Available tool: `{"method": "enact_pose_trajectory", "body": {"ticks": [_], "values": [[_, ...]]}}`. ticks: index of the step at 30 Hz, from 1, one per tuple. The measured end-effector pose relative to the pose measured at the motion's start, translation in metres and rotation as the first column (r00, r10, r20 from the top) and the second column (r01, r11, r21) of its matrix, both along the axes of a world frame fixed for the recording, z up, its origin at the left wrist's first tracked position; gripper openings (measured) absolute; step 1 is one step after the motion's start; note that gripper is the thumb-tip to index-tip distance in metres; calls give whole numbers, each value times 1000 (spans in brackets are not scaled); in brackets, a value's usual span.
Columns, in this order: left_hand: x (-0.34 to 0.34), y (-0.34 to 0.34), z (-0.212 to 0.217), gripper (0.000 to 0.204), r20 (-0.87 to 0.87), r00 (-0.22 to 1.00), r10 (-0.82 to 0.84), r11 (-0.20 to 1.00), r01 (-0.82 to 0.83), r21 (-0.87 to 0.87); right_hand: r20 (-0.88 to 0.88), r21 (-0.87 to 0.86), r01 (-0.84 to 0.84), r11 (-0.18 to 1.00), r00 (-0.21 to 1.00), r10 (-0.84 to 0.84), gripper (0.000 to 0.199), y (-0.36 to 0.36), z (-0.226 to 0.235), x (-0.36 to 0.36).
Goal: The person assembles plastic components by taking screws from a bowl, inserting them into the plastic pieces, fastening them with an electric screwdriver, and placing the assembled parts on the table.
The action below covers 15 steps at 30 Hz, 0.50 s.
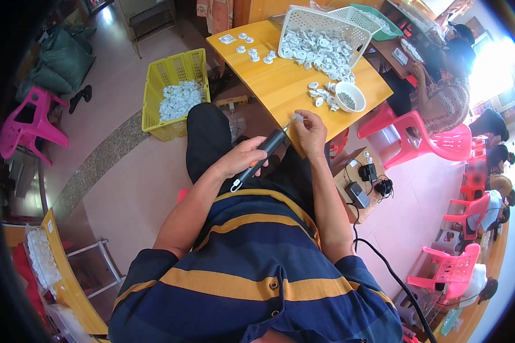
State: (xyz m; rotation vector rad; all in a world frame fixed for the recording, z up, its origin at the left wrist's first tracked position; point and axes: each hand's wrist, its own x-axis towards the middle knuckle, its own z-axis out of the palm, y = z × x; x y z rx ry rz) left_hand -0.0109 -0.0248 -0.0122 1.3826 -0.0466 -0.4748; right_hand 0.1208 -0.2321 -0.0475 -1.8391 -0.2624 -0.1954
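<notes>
My left hand (245, 157) is wrapped round a black electric screwdriver (267, 150), held slanting over my lap with its tip up and to the right. Between the fingertips of my right hand (311, 134) is a small white plastic part (297, 117), partly covered by the fingers. The screwdriver's tip is at or close against that part; contact is too small to tell. Just beyond, on the yellow table (257, 71), stands a white bowl (357, 93) of small metal screws (347, 100), with several loose white plastic parts (320, 94) beside it.
A white basket (355, 37) lies tipped, spilling white parts over the table. Left of my knees stands a yellow crate (154, 74) with more white pieces. Power adapters (357, 194) and a cable are at my right. Pink chairs (429, 137) and seated people are farther right.
</notes>
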Motion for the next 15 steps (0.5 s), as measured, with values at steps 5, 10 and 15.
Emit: {"method": "enact_pose_trajectory", "body": {"ticks": [5,10,15], "values": [[2,2,4,48,-7,1000,4,1000,-4,-2,13,1,-9,1000,1000,9,19,1,1,1],[4,6,-1,47,-11,1000,10,1000,-10,5,42,4,-5,1000,999,4,19,6,2,2],[2,8,2,37,-43,998,47,997,-50,-66,247,-282,38,959,968,35,24,-3,12,6]]}}
